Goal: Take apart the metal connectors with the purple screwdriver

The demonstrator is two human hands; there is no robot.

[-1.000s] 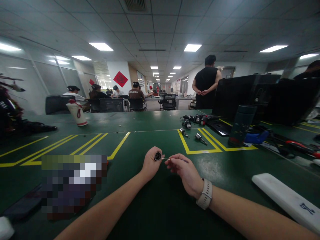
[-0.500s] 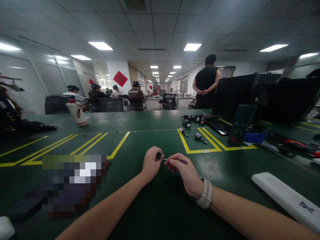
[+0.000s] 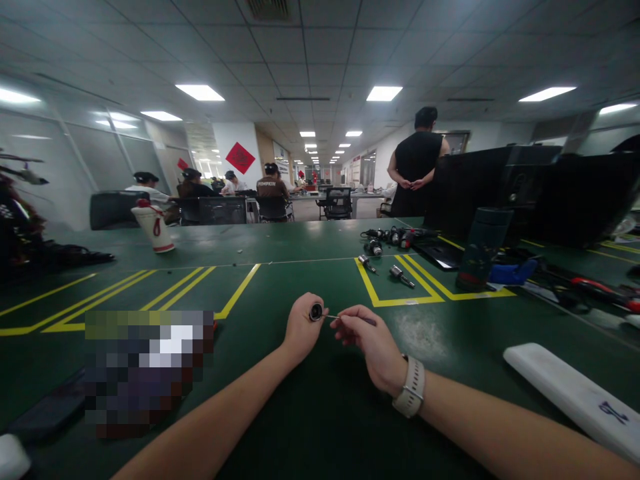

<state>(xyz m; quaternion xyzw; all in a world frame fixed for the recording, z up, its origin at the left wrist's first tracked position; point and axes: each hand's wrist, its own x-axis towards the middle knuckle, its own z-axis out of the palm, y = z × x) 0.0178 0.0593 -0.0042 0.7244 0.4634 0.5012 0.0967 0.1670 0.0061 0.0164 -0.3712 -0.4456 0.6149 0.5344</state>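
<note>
Over the middle of the green table, my left hand is closed around a dark cylindrical part whose round open end faces me. Most of its body is hidden in the fist. To its right, my right hand, with a pale watch on the wrist, pinches a slim screwdriver. Its thin metal shaft points left at the rim of the cylindrical part; whether the tip touches cannot be made out. Beyond my hands, metal cylindrical parts with narrow ends lie inside a yellow taped box.
Black cylindrical devices with cables, a dark bottle and computer cases stand at the right. A white block lies by my right forearm. At the left are a paper cup and a blurred-out object. People sit beyond the table.
My hands hold nearly the same pose, with the screwdriver still at the cylindrical part. In the background, the standing person has shifted slightly to the right.
</note>
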